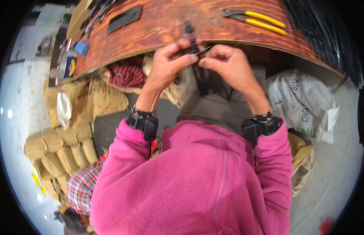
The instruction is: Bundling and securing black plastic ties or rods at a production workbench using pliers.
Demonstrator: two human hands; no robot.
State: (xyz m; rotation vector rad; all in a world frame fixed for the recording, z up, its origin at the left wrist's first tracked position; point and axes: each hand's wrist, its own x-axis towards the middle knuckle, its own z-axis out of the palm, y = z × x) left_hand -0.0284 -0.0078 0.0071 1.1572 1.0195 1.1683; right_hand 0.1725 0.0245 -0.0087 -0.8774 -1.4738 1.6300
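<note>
Both hands meet in front of my body, just off the near edge of the wooden tabletop [158,33]. My left hand [164,64] is closed, its thumb and fingers gripping a black cable [194,47] with a ribbed-looking end that points up over the table. The cable's lower part hangs toward my lap. Close beside it, my right hand [232,64] pinches with thumb and forefinger at a thin, wire-like strand [205,50] that reaches across to the cable. Blur hides exactly what the right fingertips hold.
On the table lie yellow-handled pliers [264,21], a dark phone [124,18] and a pile of black cables [326,35]. A can [67,65] stands at the left edge. Sacks [301,102] flank me below. Stacked brown bundles [60,147] and a person in a plaid shirt [84,186] are lower left.
</note>
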